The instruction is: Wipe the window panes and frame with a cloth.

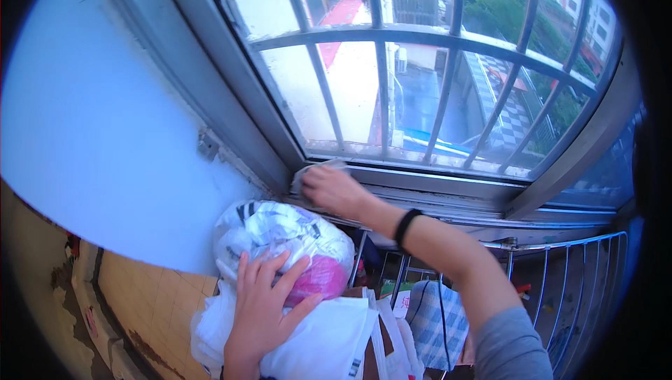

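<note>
My right hand (336, 191) presses a light-coloured cloth (320, 170) against the lower left corner of the metal window frame (409, 178). A black band circles that wrist. Below and to the left, my left hand (268, 301) lies with its fingers spread on a stuffed, translucent plastic bag (283, 227). White and pink contents show through the bag. Under and beside this hand are white bags or cloth (325, 332).
Vertical bars (380, 96) stand beyond the glass. A metal rack (572, 243) runs below the sill at the right, near a blue checked cloth (436, 306) and paper bags. A white wall (105, 143) borders the window at the left, above a tiled floor (152, 301).
</note>
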{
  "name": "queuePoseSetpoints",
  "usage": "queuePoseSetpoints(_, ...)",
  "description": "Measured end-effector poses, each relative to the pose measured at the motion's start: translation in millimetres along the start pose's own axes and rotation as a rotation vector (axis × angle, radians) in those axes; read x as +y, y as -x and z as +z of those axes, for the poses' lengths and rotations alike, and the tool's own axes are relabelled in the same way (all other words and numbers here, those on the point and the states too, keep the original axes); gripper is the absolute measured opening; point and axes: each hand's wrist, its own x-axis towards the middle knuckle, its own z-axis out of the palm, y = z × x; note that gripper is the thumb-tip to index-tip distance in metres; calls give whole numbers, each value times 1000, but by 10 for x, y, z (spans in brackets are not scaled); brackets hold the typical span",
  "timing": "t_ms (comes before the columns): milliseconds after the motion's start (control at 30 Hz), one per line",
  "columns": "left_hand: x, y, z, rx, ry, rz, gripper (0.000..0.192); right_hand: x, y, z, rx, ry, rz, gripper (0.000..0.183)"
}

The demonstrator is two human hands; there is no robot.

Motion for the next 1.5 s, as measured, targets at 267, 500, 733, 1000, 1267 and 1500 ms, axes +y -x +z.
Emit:
queuePoseSetpoints(267,3,4,-132,-88,-60,-66,57,76,-288,770,-257,-592,249,48)
queuePoseSetpoints(500,-15,-18,-97,-68,-33,-30,56,65,-68,785,-178,-540,331,42)
queuePoseSetpoints(733,23,-81,-9,5,35,0,55,357,1065,-22,-246,-588,512,45)
queuePoseSetpoints(1000,0,54,-42,47,15,-4,54,200,1973,-1131,-363,-382,643,42)
queuePoseSetpoints(1267,29,27,-57,43,23,-14,51,18,2648,-1602,-533,139,664,28)
queuePoseSetpoints(1500,-35,39,-102,57,42,-12,52,103,2765,-1799,-980,464,517,14)
